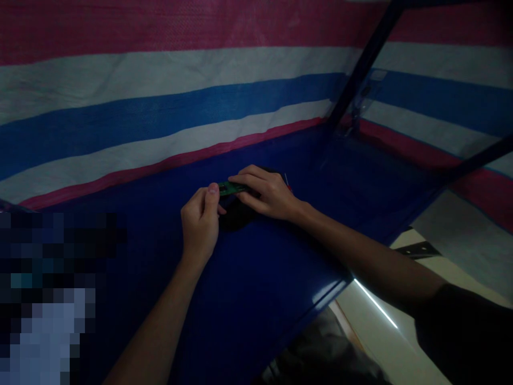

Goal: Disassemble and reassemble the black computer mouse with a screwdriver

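Observation:
A small green circuit board (229,187) is held between both my hands above a dark round object (237,215) on the blue table (256,289). My left hand (200,227) pinches the board's left end with thumb and forefinger. My right hand (266,192) covers its right end, fingers curled over it. A thin red-tipped wire or pin (287,182) shows just behind my right hand. The scene is dim and the dark object's shape is hard to tell.
A striped pink, white and blue tarp (160,96) hangs behind the table. A dark blue metal frame post (366,61) rises at the back right. The table's front edge (332,291) runs diagonally at lower right. A blurred patch fills the lower left.

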